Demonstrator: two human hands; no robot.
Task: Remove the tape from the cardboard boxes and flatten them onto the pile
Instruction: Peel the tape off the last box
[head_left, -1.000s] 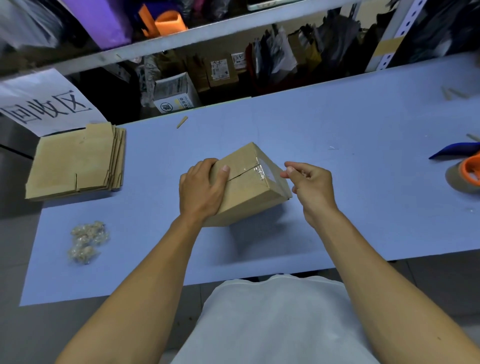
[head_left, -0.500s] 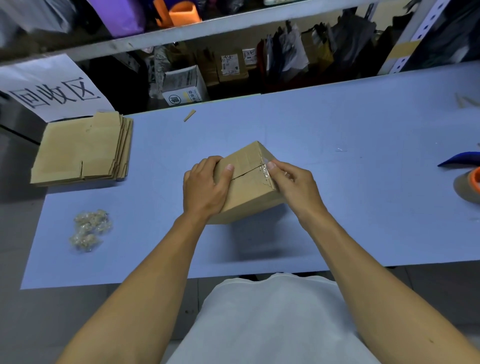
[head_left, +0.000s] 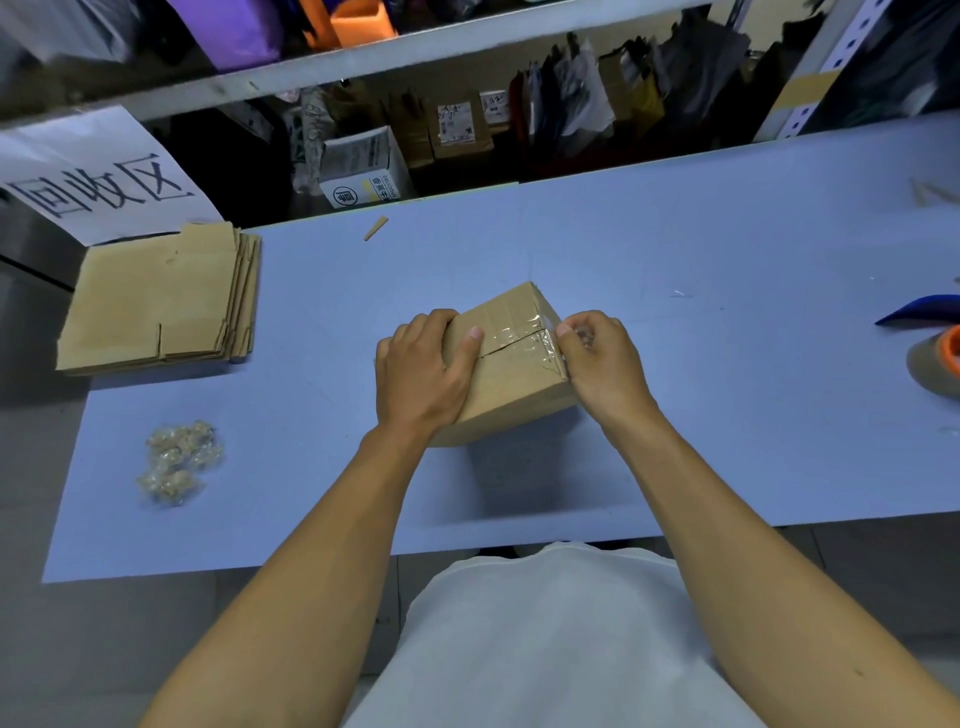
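Note:
A closed brown cardboard box (head_left: 511, 371) stands tilted on the blue table (head_left: 675, 249), a strip of clear tape (head_left: 535, 338) running along its top seam. My left hand (head_left: 423, 374) grips the box's left side, thumb on the top face. My right hand (head_left: 597, 364) is at the box's right corner, its thumb and fingers pinching the tape's end there. At the far left lies the pile of flattened boxes (head_left: 161, 301).
Crumpled balls of used tape (head_left: 176, 462) lie near the table's front left. A tape dispenser with an orange core (head_left: 937, 364) and a blue item (head_left: 922, 306) sit at the right edge. A small cardboard scrap (head_left: 375, 228) lies at the back. Shelves full of goods stand behind.
My right hand came from beside the box onto its right corner and now pinches the tape's end. My left hand has kept its grip on the box.

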